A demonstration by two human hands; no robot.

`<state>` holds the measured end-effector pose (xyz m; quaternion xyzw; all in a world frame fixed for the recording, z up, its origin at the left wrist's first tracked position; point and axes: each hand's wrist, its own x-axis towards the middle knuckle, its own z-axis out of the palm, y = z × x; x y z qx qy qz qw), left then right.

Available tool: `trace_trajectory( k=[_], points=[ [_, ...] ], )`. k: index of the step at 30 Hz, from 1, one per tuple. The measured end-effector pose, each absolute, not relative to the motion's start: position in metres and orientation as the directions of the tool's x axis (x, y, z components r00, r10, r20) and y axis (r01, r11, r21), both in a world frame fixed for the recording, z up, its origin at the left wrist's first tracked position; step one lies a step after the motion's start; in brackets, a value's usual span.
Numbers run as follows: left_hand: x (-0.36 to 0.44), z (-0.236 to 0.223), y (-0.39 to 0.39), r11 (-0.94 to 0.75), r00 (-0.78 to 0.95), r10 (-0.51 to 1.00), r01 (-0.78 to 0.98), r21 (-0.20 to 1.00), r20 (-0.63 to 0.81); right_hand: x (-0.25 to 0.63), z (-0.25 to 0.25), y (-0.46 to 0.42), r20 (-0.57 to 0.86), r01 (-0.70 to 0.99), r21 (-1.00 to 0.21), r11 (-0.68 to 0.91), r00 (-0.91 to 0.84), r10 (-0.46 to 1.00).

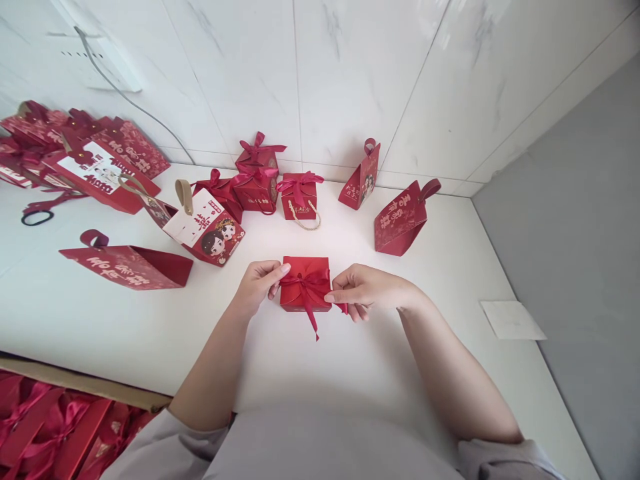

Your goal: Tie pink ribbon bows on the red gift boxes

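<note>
A red gift box [291,303] sits on the white table in front of me, with a shiny red ribbon [309,285] tied in a bow across its top. One ribbon tail hangs over the near side onto the table. At the box's left edge, my left hand [261,283] is closed, its thumb by the corner and its fingers pinching the left loop of the bow. My right hand [367,292] is closed on the ribbon at the right side, and a short red end shows below its fingers.
Small ribboned boxes [256,190] and a box with a rope handle [299,200] stand near the tiled wall. Looped-handle boxes [400,220] stand right and left. Scissors [37,217] lie far left beside piled boxes. A carton [85,380] of ribboned boxes is lower left.
</note>
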<state>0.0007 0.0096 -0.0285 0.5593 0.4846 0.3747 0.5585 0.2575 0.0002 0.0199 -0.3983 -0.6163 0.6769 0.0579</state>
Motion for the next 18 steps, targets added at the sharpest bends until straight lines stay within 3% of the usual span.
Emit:
trace_trajectory(
  k=[11, 18],
  points=[
    [0.008, -0.035, 0.01, 0.242, 0.21, 0.949, -0.014, 0.97, -0.234, 0.259, 0.01, 0.007, -0.413, 0.365, -0.91, -0.197, -0.746, 0.522],
    [0.013, -0.034, 0.009, 0.273, 0.172, 0.951, -0.079, 0.959, -0.257, 0.261, 0.0, 0.009, -0.357, 0.317, -0.932, -0.174, -0.736, 0.576]
  ],
)
